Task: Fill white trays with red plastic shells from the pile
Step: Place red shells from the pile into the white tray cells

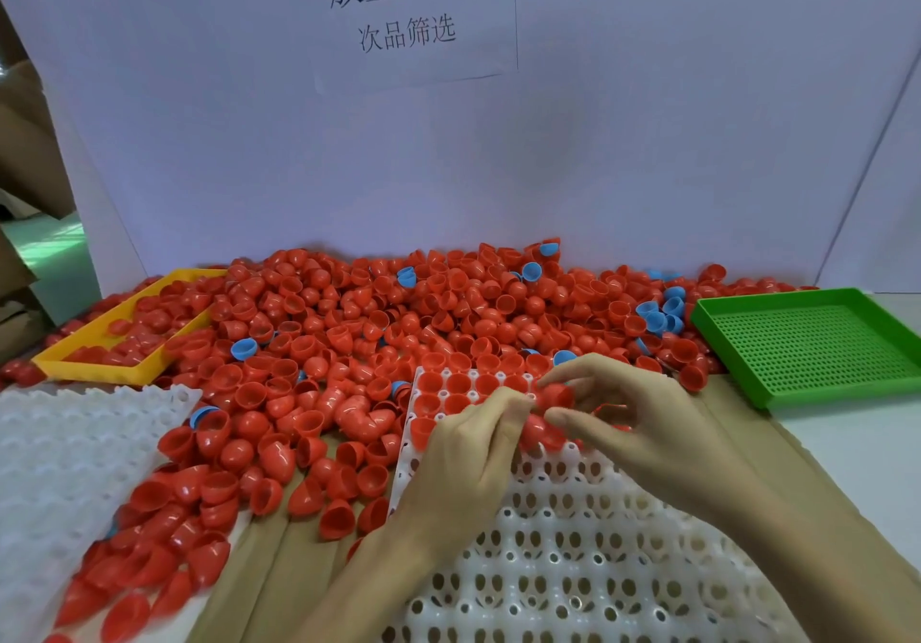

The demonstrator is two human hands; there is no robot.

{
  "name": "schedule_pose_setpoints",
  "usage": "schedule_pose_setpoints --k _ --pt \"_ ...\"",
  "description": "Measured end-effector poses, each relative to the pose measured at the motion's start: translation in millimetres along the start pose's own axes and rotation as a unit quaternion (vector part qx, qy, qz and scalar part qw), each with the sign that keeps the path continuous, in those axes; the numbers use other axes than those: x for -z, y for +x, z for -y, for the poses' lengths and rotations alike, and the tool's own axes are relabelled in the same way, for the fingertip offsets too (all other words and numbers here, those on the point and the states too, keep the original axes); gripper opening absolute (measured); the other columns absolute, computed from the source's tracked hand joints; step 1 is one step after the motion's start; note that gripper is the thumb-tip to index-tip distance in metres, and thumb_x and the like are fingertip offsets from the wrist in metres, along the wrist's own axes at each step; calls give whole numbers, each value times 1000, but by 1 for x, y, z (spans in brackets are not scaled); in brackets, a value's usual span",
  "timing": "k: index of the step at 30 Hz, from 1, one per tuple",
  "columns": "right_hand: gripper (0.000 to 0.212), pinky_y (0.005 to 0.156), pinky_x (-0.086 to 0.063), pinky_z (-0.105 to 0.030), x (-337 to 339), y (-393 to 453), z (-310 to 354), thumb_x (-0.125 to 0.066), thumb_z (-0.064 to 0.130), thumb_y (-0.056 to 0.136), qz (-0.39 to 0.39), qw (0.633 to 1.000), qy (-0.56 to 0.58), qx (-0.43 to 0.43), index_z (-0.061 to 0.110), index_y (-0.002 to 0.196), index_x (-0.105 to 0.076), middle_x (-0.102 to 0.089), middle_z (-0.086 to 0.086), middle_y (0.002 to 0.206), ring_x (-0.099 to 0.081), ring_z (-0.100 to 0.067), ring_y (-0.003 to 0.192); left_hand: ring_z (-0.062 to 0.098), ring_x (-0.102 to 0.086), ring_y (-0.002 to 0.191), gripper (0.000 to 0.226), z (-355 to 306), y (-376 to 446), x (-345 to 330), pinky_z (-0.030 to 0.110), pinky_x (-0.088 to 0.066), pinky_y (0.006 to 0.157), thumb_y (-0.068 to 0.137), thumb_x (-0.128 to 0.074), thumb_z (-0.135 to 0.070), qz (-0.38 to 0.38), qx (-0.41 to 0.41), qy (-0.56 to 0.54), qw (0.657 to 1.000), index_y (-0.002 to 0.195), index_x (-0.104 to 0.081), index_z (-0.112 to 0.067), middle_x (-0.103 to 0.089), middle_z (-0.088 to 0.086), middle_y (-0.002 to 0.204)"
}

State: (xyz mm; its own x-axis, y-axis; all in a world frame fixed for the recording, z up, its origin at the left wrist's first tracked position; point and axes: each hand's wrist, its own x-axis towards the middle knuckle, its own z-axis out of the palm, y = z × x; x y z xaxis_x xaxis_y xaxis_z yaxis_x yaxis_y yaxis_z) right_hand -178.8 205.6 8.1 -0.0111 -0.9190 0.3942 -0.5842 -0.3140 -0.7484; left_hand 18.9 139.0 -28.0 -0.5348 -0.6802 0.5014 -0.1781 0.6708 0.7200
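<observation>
I am gripping red shells [540, 430] in both my left hand [468, 448] and right hand [633, 423] at frame centre, filling the white tray [573, 557], whose top rows alone are holding shells while the pile [379, 323] above is waiting.

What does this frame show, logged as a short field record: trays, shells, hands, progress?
work tray: white tray in front of the person, far rows filled with red shells, most cells empty
second tray: spare white tray at left
pile: red shell pile with a few blue shells mixed in
side trays: yellow tray holding red shells; green tray
left hand: over the tray, fingers on red shells
right hand: pinches a red shell
progress: early
</observation>
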Motion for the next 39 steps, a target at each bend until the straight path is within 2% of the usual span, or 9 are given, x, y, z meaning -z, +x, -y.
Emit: schedule_pose_setpoints --k 3,5,7,11,15,22,27,31,39 --pt "17 73 -64 -39 9 2 -11 -74 43 90 -31 999 -10 -31 33 104 -72 -75 8 89 -75 -13 79 7 -69 89 25 -2 0 1 13 -50 72 109 -49 -45 3 -8 -5 1000 126 -61 -29 -67 -18 94" --pt "18 77 -63 -38 19 4 -22 -75 39 90 -56 996 -40 -49 36 108 -72 -73 9 92 -74 -11 86 12 -66 98 22 -3 0 0 18 -53 78 107 -58 -37 22 -14 26 999 129 -58 -31 -63 -16 99" --pt "23 79 -62 -38 31 5 -32 -75 28 93 -68 994 -66 -61 38 114 -72 -70 9 94 -70 -11 88 6 -61 102 22 -2 -1 -1 21 -52 87 107 -58 -38 52 -39 84 994 126 -60 -28 -60 -18 107" --pt "28 73 -48 -15 50 2 -48 -69 31 98 -29 985 -154 -75 43 123 -70 -64 6 89 -61 -4 80 1 -51 110 26 0 -1 -2 26 -44 101 103 -61 -48 127 -84 176 972 115 -68 -26 -55 -18 117" --pt "32 72 -43 -10 56 -1 -55 -65 36 100 13 974 -203 -104 41 130 -69 -59 7 85 -58 1 80 2 -50 110 17 1 -1 -2 28 -41 100 101 -65 -43 129 -71 180 973 100 -71 -27 -55 -19 112" --pt "34 74 -42 -14 54 -2 -56 -61 44 100 62 963 -238 -108 50 133 -61 -58 4 90 -55 -1 85 0 -48 113 20 2 -1 -2 25 -37 102 101 -65 -44 127 -61 187 972 101 -73 -26 -55 -19 114" --pt "6 73 -42 -21 53 0 -49 -72 43 92 5 968 -237 -85 43 98 -69 -58 8 93 -56 -4 79 0 -48 114 19 3 -2 -3 25 -37 101 101 -65 -44 125 -65 191 971 100 -73 -27 -55 -20 114" --pt "17 66 -38 -16 51 -2 -42 -80 48 85 58 959 -261 -94 40 78 -67 -58 13 83 -53 3 84 1 -49 114 19 4 -2 -3 24 -36 100 101 -64 -45 123 -69 196 970 98 -73 -27 -54 -20 114" --pt "14 67 -39 -18 40 -1 -39 -79 36 89 54 950 -293 -99 36 92 -66 -60 11 85 -52 0 82 1 -49 111 19 3 -2 -4 23 -36 99 101 -64 -44 129 -75 206 967 97 -73 -28 -54 -20 114"
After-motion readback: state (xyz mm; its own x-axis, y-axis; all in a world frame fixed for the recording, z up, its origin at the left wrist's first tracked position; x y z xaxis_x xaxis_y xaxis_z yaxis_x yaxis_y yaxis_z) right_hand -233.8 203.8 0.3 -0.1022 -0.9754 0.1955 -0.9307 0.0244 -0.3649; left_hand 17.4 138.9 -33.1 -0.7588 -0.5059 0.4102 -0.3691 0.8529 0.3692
